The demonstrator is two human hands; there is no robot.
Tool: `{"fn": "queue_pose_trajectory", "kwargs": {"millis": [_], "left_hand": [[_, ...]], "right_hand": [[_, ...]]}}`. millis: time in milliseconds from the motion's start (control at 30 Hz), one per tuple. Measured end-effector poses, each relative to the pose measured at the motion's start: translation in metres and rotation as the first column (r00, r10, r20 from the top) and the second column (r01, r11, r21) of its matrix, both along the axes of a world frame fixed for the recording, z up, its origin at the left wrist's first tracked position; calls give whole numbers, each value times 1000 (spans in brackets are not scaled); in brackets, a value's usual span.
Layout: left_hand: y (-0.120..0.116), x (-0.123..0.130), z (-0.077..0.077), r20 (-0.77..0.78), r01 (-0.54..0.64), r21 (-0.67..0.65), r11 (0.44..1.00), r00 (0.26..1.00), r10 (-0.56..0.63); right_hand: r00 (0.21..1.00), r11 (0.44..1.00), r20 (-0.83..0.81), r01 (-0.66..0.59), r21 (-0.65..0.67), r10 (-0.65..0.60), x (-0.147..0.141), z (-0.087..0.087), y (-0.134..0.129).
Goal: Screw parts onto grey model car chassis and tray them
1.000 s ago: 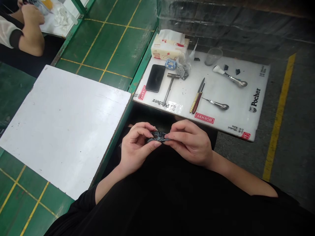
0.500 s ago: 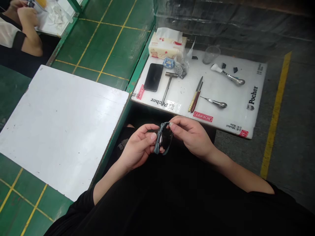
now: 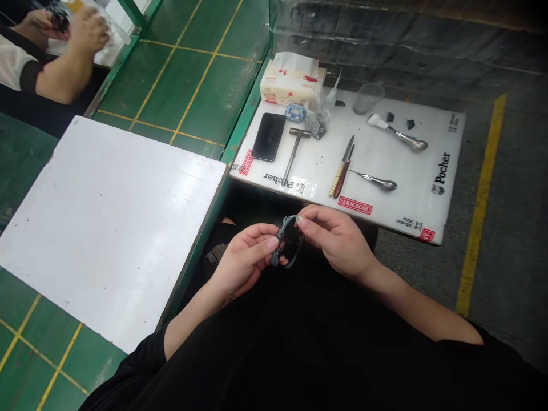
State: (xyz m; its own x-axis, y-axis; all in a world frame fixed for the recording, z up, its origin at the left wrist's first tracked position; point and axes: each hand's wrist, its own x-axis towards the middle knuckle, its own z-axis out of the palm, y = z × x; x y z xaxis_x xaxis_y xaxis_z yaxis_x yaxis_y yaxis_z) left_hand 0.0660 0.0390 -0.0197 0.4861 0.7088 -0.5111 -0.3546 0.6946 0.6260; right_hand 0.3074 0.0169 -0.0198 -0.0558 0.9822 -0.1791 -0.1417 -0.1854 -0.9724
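A small grey-blue curved plastic part (image 3: 276,257), shaped like an open frame, is held up over my lap in front of the black shirt. My left hand (image 3: 248,257) pinches its left side between thumb and fingers. At its upper right end, my right hand (image 3: 331,231) grips it between thumb and forefinger. Its exact kind cannot be made out, and my fingers cover parts of it. Both hands are just below the near edge of the white work board (image 3: 317,194), touching nothing on it.
On the board lie a phone (image 3: 269,137), a T-handled tool (image 3: 295,154), two knives (image 3: 342,171), a thin metal pick (image 3: 374,180) and a larger metal-handled tool (image 3: 398,134). Behind stand a tissue box (image 3: 291,85) and a clear cup (image 3: 368,98). A co-worker's hand (image 3: 88,31) shows at upper left.
The plastic part has turned slightly, so its opening shows wider. Both my hands keep their hold. The co-worker's arm has moved right.
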Motion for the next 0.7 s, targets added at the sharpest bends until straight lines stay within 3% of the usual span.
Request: {"fn": "queue_pose_trajectory", "kwargs": {"millis": [167, 333, 700], "left_hand": [[-1, 0, -1, -65, 32, -3, 999, 997, -32], [-4, 0, -2, -79, -71, 107, 992, 994, 79], [-6, -1, -4, -80, -105, 192, 976, 989, 122]], "right_hand": [[1000, 1000, -31, -5, 19, 5, 0, -3, 0], [1000, 999, 11, 21, 26, -22, 0, -5, -1], [917, 931, 336, 90, 355, -216, -3, -11, -6]]}}
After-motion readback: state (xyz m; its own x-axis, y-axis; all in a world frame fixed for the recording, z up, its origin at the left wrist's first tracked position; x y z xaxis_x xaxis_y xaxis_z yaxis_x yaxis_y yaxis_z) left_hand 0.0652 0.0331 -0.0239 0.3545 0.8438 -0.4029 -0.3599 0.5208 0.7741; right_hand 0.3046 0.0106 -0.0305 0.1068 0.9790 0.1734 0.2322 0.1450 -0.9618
